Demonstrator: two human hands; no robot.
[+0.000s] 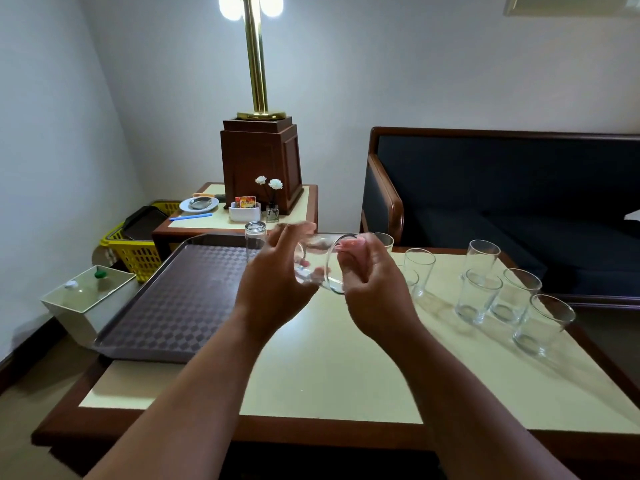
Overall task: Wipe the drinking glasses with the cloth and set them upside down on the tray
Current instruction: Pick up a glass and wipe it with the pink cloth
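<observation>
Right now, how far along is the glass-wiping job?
Done: one clear glass turned upside down stands at the far edge of the brown checkered plastic tray. In hand: the left hand holds a second clear drinking glass on its side while the right hand holds a pink cloth at its mouth. Left: at least six upright clear glasses wait on the cream-topped table.

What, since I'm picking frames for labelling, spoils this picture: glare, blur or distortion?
Head view throughout: the lamp bulbs blow out to white glare; motion blur smears the left hand at its fingertips and the held glass; the wide lens slants the wall corner; the standing glasses are sharp.
</observation>
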